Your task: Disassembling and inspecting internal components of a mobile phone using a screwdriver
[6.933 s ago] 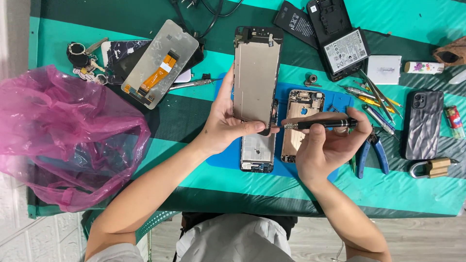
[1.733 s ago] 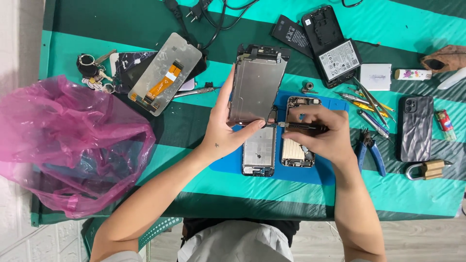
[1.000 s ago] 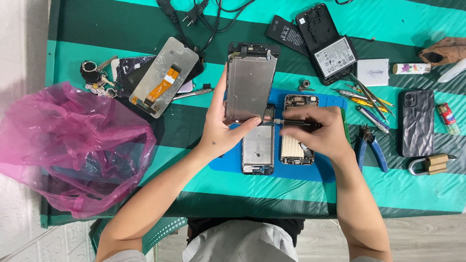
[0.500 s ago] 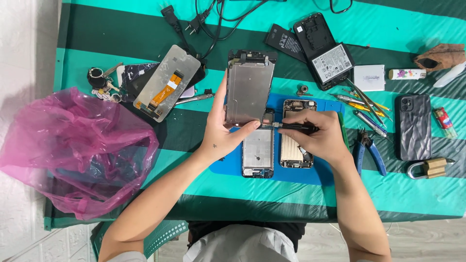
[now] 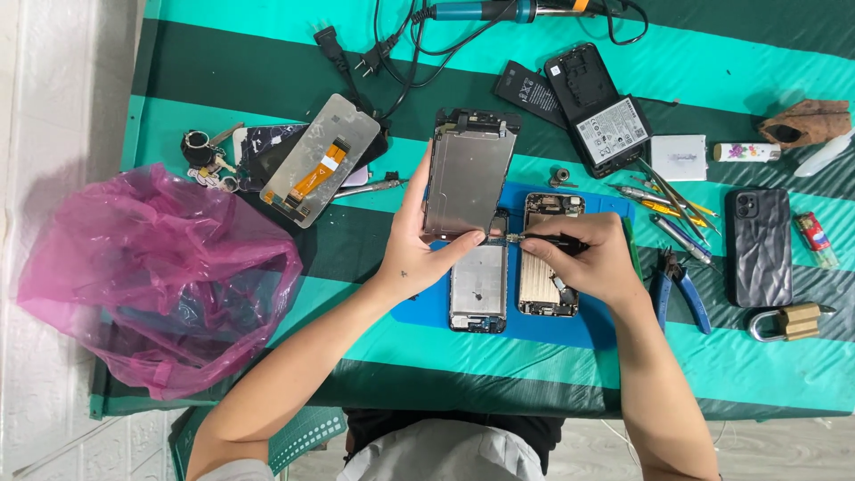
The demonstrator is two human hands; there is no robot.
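My left hand point(image 5: 426, 251) holds a grey phone screen panel point(image 5: 469, 171) upright by its lower edge, metal back facing me. Below it a second flat phone part point(image 5: 478, 287) lies on the blue work mat point(image 5: 588, 325). My right hand point(image 5: 595, 260) grips a dark screwdriver point(image 5: 548, 239) laid sideways, its tip pointing left at the bottom corner of the raised panel. Under that hand lies an opened phone body point(image 5: 548, 267) with its insides showing.
A crumpled pink plastic bag point(image 5: 151, 276) fills the left. Another screen with an orange flex cable point(image 5: 312, 162), a soldering iron and cords point(image 5: 481, 11), a phone back and battery point(image 5: 598, 107), tweezers and tools point(image 5: 663, 200), blue pliers point(image 5: 675, 287), a black phone case point(image 5: 759, 247) and a padlock point(image 5: 788, 322) lie around.
The view has shifted slightly. My left hand has kept the panel raised while my right hand has moved the screwdriver tip left toward the panel's lower corner.
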